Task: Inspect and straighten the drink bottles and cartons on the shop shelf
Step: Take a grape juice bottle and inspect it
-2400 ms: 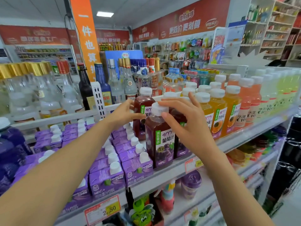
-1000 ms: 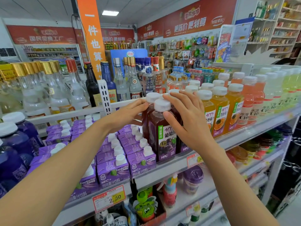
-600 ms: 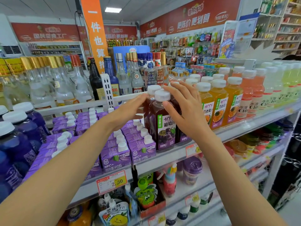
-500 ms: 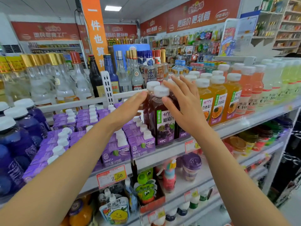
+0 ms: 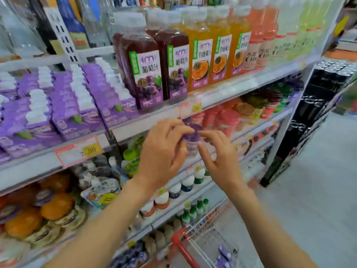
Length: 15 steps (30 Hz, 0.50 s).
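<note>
The left hand (image 5: 164, 151) has its fingers curled in, and the tips sit on the left edge of the lid of a little purple-lidded cup (image 5: 193, 141). The right hand (image 5: 220, 161) makes a small pinching grip: one finger on the right edge of the lid, the thumb lower down against the cup's side. So both hands hold the same cup, one from each side (the picture is blurry, so how hard they squeeze I cannot tell). The cup is right between the two hands, and neither hand is nearer than the other. It stands up straight, lid on top, at the front of the second shelf (image 5: 266, 122). I think the next move is a small turn or push to set it in line, and since it is tall and thin it could tip if pushed only at the top. Just to its right are cups with red lids (image 5: 228, 120). On the shelf above stand two dark grape juice bottles (image 5: 146, 72), labels facing out, with orange juice bottles (image 5: 201, 60) on their right and rows of purple cartons (image 5: 75, 105) on their left. Down below is a red shopping trolley (image 5: 193, 246).
</note>
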Tool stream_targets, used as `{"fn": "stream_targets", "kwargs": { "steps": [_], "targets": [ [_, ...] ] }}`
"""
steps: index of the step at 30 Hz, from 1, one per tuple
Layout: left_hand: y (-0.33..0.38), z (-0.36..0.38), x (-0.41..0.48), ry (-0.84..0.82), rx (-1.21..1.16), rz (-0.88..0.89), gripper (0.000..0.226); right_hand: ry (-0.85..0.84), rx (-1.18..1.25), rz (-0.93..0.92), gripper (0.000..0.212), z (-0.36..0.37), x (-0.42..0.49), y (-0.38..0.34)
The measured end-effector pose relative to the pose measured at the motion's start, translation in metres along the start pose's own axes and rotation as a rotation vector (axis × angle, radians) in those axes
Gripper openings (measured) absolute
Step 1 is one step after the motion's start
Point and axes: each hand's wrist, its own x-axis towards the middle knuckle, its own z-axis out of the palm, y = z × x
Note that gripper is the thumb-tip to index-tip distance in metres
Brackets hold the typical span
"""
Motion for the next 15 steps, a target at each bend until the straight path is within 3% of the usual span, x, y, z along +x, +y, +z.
{"fn": "stream_targets", "kwargs": {
  "steps": [7,9,12,15],
  "targets": [
    [-0.020,0.148,-0.154,-0.860,-0.200,-0.058,0.033,-0.361,-0.125,0.673,0.054,0.021,-0.217,0.079],
    [-0.029,0.180,-0.199,-1.090,-0.227,-0.043,0.037,-0.451,-0.175,0.893,0.052,0.027,-0.275,0.088],
    [-0.045,0.222,-0.256,-1.282,-0.195,0.077,0.043,-0.481,-0.248,1.096,0.055,0.049,-0.346,0.090],
    [-0.058,0.256,-0.296,-1.325,-0.198,0.209,0.051,-0.489,-0.314,1.198,0.070,0.082,-0.391,0.092]
  ]
}}
